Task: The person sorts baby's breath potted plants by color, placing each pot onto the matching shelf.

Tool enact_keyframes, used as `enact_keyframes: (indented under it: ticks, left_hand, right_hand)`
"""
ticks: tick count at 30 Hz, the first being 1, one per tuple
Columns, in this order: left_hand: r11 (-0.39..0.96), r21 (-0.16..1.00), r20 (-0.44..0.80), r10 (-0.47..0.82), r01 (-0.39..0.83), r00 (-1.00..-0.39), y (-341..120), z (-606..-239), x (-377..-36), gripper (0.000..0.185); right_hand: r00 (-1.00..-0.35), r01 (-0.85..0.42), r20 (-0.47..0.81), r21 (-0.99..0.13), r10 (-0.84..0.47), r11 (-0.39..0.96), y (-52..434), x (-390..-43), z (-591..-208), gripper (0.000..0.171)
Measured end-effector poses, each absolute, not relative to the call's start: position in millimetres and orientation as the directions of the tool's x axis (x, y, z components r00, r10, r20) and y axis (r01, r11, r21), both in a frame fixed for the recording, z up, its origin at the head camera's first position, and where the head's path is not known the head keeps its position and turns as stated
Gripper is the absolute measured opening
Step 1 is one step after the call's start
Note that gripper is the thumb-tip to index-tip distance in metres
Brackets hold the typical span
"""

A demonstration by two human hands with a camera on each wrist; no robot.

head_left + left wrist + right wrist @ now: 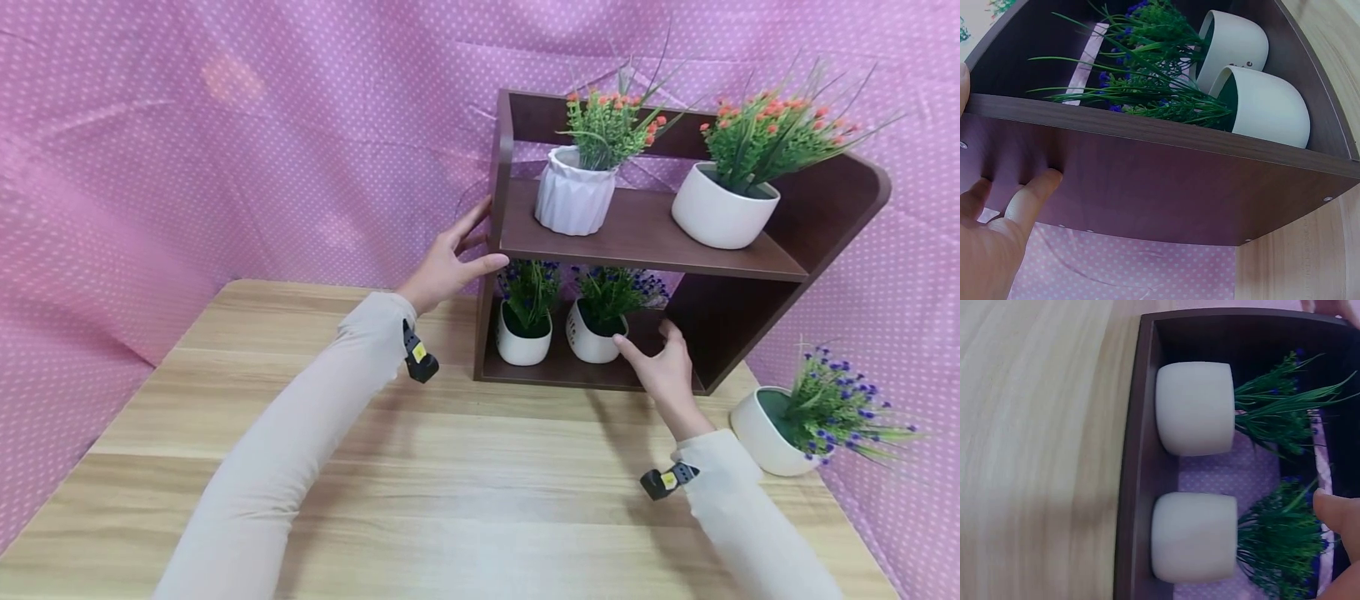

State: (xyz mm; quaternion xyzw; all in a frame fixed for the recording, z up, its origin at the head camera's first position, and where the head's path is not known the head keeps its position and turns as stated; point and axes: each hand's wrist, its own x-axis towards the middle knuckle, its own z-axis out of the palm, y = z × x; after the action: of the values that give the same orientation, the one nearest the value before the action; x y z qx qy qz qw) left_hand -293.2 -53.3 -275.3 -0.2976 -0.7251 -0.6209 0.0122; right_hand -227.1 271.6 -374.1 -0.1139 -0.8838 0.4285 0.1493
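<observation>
A dark brown two-tier shelf [645, 237] stands on the wooden table [480, 467]. My left hand [472, 246] rests on its left side panel [1166, 181]. The fingers [1032, 194] lie flat on the outside and the thumb is at the front edge. My right hand [648, 350] is in the lower compartment with straight fingers, its thumb just beside the right-hand white pot [588, 342] of purple flowers. A second such pot [522, 343] stands to its left. The right wrist view shows both pots [1194, 409] [1194, 537] and one fingertip [1338, 512].
On the upper tier stand a ribbed white pot [573, 200] and a round white pot [722, 215], both with orange flowers. Another white pot of purple flowers [761, 429] sits on the table right of the shelf. Pink dotted cloth surrounds the table.
</observation>
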Motion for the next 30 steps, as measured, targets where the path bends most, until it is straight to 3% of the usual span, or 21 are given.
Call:
enact_keyframes:
  ticks: [30]
  left_hand:
    - [0.059, 0.894, 0.383, 0.417, 0.444, -0.824, -54, -276, -293, 0.078]
  right_hand:
    - [-0.943, -0.038, 0.234, -0.783, 0.238, 0.620, 322, -166, -317, 0.092]
